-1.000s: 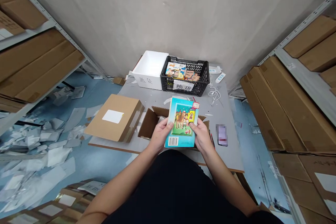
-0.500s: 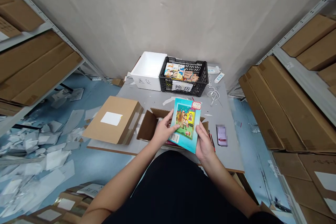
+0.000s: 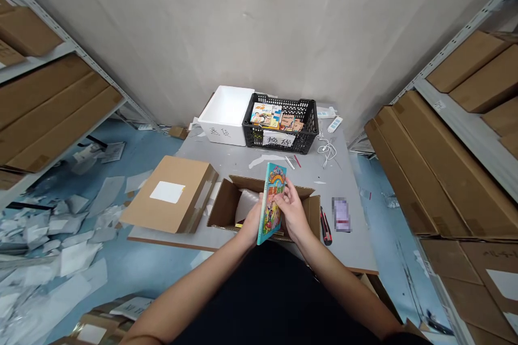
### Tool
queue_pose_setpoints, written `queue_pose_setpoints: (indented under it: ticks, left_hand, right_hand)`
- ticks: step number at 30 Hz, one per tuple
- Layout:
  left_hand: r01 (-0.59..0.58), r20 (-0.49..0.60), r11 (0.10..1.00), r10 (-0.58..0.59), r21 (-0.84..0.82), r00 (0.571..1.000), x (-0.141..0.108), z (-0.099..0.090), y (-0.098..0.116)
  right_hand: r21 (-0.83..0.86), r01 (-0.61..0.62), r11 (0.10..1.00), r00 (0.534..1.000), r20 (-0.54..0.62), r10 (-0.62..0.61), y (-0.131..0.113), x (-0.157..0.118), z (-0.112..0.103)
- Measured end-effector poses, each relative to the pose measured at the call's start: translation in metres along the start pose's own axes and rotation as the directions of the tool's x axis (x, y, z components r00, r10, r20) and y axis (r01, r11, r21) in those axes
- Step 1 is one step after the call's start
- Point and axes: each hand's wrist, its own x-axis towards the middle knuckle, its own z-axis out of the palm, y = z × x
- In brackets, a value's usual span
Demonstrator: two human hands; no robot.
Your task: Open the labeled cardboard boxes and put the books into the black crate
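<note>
A thin turquoise children's book (image 3: 272, 206) is held upright and turned edge-on above an open cardboard box (image 3: 226, 202). My left hand (image 3: 251, 225) grips it from the left, along the spine side, with most fingers hidden behind it. On the other side my right hand (image 3: 292, 209) is closed on the right edge, thumb against the colourful cover. Inside the box lies clear or whitish plastic wrapping (image 3: 247, 204), with a bit of yellow under it. Right of the box is a red and black utility knife (image 3: 326, 228).
A closed cardboard carton (image 3: 172, 191) with a white label stands left on the grey table (image 3: 238, 160). Behind are a white foam box (image 3: 224, 118) and a black crate (image 3: 299, 140) holding books. A phone (image 3: 341, 214) lies right. Shelves of cartons flank both sides; paper scraps litter the floor.
The book has turned from its back, with the barcode, to nearly edge-on, showing the front cover. My right hand has moved left and up; the utility knife and more of the box show now.
</note>
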Motion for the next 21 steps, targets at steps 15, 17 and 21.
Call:
queue_pose_setpoints:
  ticks: [15, 17, 21]
  left_hand:
    - [-0.139, -0.103, 0.963, 0.166, 0.231, 0.981, 0.024, -0.034, 0.046]
    - [-0.159, -0.120, 0.959, 0.190, 0.233, 0.974, 0.030, -0.035, 0.051]
    - [-0.111, -0.054, 0.934, 0.137, 0.339, 0.989, 0.048, -0.047, 0.072]
  right_hand:
    - [-0.086, -0.115, 0.990, 0.991, 0.060, 0.120, -0.041, 0.022, -0.024]
    - [-0.165, -0.197, 0.966, 0.969, 0.115, 0.217, -0.041, 0.026, -0.027]
    - [-0.281, -0.204, 0.938, 0.962, 0.119, 0.246, -0.041, 0.048, -0.035]
